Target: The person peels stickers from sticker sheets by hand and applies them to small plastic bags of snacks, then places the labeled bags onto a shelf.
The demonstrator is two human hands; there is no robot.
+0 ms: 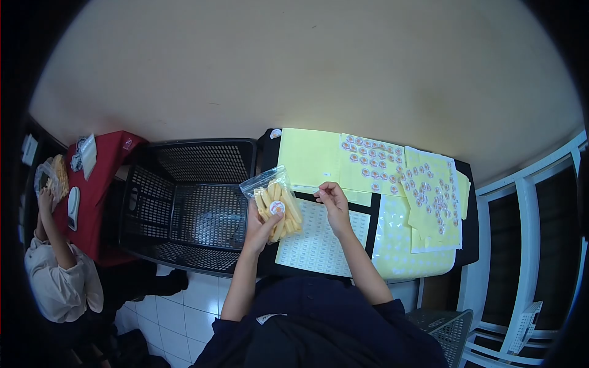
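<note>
My left hand (pixel 260 228) holds a clear zip bag (pixel 288 214) of pale yellow sticks, its thumb beside a round sticker (pixel 277 207) on the bag's front. To the right, my right hand (pixel 333 202) is raised over the sheets, thumb and forefinger pinched together at a small whitish piece too small to make out. Below the hands lies a sheet of small printed labels (pixel 319 245). Behind it are yellow sheets (pixel 310 153), and farther right lie sheets with round stickers (pixel 372 161).
A black plastic crate (pixel 190 253) stands left of the bag. Beyond it, a person (pixel 64 276) handles a bag at a red-covered table (pixel 98 202) bearing a white device (pixel 73 205). At the lower right is a grey basket (pixel 451 331).
</note>
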